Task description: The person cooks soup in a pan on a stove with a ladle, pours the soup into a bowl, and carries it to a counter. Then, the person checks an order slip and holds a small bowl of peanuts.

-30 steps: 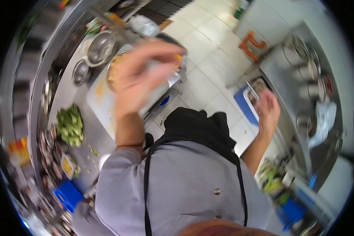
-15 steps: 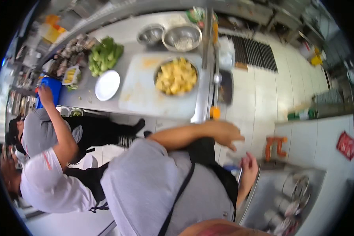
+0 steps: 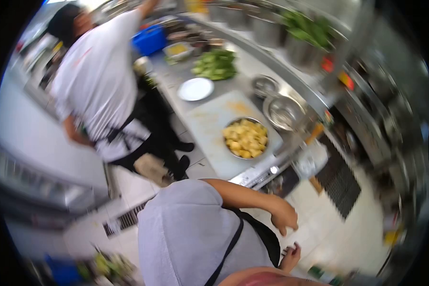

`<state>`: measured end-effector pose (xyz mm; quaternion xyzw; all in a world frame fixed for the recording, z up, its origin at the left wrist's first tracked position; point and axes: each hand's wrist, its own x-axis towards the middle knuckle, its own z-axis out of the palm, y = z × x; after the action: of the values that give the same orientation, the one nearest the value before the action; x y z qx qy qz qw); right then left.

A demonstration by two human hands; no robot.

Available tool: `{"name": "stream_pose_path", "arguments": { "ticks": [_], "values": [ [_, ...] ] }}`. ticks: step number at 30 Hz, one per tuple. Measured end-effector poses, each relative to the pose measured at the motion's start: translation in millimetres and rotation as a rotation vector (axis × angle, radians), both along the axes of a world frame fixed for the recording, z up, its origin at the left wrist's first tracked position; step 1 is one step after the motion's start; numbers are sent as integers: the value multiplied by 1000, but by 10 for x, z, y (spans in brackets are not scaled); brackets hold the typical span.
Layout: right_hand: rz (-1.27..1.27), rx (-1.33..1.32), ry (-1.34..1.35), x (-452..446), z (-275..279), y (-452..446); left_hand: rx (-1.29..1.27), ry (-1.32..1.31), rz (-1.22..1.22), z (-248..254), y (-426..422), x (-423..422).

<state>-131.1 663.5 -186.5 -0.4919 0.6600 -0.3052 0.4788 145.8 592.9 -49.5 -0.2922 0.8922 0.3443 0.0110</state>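
Note:
My left hand hangs in the air over the floor, beyond the table's near end. Its fingers bend downward with gaps between them, and nothing shows in it. My right hand is lower, near my apron; its fingers are bent and blurred, and whether they hold anything is unclear. Nearest on the table is a metal bowl of yellow chunks, standing on a stained white cutting board. Neither hand touches them.
A white plate, leafy greens and metal bowls lie on the counter. A co-worker in a white shirt stands at left beside the table. A dark floor mat lies at right.
The view has swung round toward the co-worker, counter and shelf. My hands have come lower in the view. The left one, stretched out and blurred at first, now hangs with bent fingers.

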Motion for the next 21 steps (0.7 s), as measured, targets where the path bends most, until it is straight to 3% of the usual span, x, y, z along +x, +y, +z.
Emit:
{"name": "stream_pose_path", "arguments": {
  "ticks": [5, 8, 11, 18, 21],
  "values": [
    [344, 39, 50, -44, 45, -906, -3, 90, 47, -66, -28, -83],
    [710, -133, 236, -185, -72, -1503, 34, 70, 184, -78, -65, -155],
    [832, -287, 300, -310, 67, -1888, 44, 85, 333, -225, -249, -464],
    [677, -295, 321, -1311, 229, -2139, 99, 53, 341, -302, -1054, -1296],
    [605, -257, 407, -1663, -22, -2337, 145, -11, 315, -455, -1482, -1503]
  ]
}}
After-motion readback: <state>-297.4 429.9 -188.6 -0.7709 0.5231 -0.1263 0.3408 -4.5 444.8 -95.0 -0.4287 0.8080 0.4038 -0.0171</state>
